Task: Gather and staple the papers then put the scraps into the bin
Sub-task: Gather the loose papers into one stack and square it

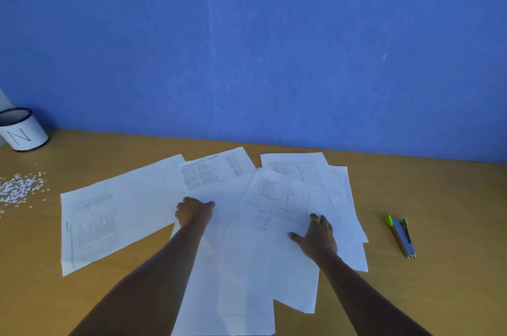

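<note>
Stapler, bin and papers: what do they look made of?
Stapler: grey-blue body with a dull sheen, probably painted metal; lime-green tip looks like plastic. Bin: dark mesh showing at the rim, likely metal, wrapped in a matte white sleeve, perhaps paper. Papers: thin matte white printed sheets.

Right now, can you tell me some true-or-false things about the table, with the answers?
1. The stapler lies right of the papers. True.
2. The right hand holds the stapler. False: it rests flat on the papers, and the stapler lies apart from it.
3. The scraps are in the bin. False: they lie on the table, in front of the bin.
4. The papers are in one neat stack. False: they are fanned out and overlap.
5. The left hand is on the papers. True.
</note>
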Demonstrator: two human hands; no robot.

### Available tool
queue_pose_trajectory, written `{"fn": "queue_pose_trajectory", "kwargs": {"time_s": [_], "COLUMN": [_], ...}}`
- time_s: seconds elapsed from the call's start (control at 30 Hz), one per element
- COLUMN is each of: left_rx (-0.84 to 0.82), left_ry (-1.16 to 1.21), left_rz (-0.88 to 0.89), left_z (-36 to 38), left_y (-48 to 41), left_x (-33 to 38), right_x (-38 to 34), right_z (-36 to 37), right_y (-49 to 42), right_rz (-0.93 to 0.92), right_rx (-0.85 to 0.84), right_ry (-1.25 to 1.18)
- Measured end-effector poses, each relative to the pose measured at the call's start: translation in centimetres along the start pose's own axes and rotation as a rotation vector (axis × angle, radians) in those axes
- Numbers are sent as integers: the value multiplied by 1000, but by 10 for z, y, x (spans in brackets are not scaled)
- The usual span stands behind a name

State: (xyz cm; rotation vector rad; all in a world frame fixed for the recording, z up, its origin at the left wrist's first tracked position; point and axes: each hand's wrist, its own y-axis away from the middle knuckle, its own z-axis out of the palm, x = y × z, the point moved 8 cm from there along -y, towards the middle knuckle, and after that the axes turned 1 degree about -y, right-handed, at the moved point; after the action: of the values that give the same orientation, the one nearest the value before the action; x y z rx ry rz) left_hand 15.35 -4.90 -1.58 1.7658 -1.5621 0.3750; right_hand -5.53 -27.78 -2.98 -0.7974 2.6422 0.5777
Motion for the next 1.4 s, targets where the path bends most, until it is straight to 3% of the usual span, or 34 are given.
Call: {"fn": "queue_pose_trajectory", "kwargs": {"time_s": [0.27, 0.4, 0.6, 0.77, 1.1, 1.27, 1.4], "left_rx": [-54, -143, -289, -291, -540, -484, -400], "left_ry": [222, 415, 511, 330, 494, 500, 564], "left_rz": [-92, -134, -184, -58, 55, 52, -5], "left_z": [8, 22, 50, 53, 73, 59, 53], "left_y": [-2, -4, -14, 3, 19, 6, -4], "left_x": [3, 6, 9, 23, 24, 13, 5], "right_x": [-8, -9, -9, -12, -19, 5, 25], "right_z": [-5, -3, -4, -4, -2, -38, -54], "right_y": [-4, -6, -6, -5, -16, -47, -65], "right_rz": [-37, -48, -66, -96, -166, -65, 18], "right_rx": [-8, -17, -5, -13, -15, 110, 73], "right_ry": [171, 211, 230, 216, 8, -34, 86]}}
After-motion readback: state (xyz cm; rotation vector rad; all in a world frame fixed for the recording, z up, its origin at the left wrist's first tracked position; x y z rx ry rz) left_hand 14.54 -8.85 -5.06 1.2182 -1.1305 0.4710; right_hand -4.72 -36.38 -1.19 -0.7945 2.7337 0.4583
